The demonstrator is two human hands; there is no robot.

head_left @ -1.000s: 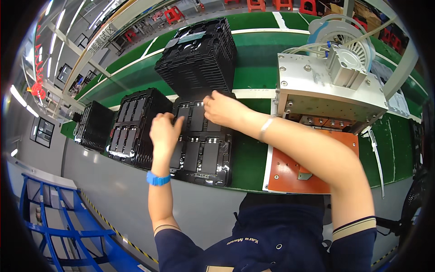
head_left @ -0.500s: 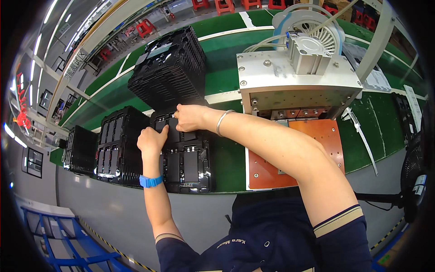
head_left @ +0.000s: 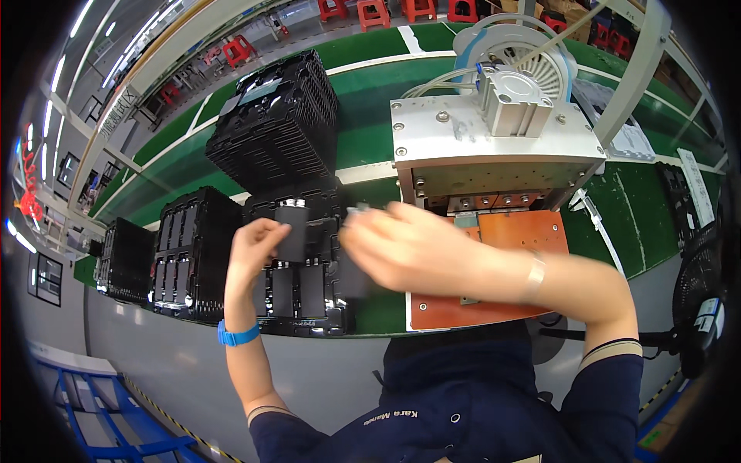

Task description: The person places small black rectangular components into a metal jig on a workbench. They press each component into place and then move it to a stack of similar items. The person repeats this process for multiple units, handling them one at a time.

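My left hand [head_left: 258,245] is closed on a flat dark grey battery cell [head_left: 292,233] with silvery tabs at its top end, pinched at its left edge. The cell is tilted up over a black plastic tray [head_left: 337,305] that has more dark cells [head_left: 312,290] lying in its near slots. Right of the tray, my right hand [head_left: 397,245] is smeared by motion, its fingers closed round another dark battery cell [head_left: 353,266]. A silvery end of that cell shows above the fingers; the palm side of the hand is hidden.
Behind the tray rises a tall stack of black trays [head_left: 278,127]; two filled stacks [head_left: 185,247] [head_left: 123,258] stand left. At right is a metal press [head_left: 494,147] with an orange plate [head_left: 525,239]. A caliper [head_left: 598,224] lies on the green bench, near a black fan [head_left: 698,309].
Both hands have lifted cells from the tray. My right hand has moved right and nearer, toward the orange plate; my left hand stays over the tray, with its cell now tilted up.
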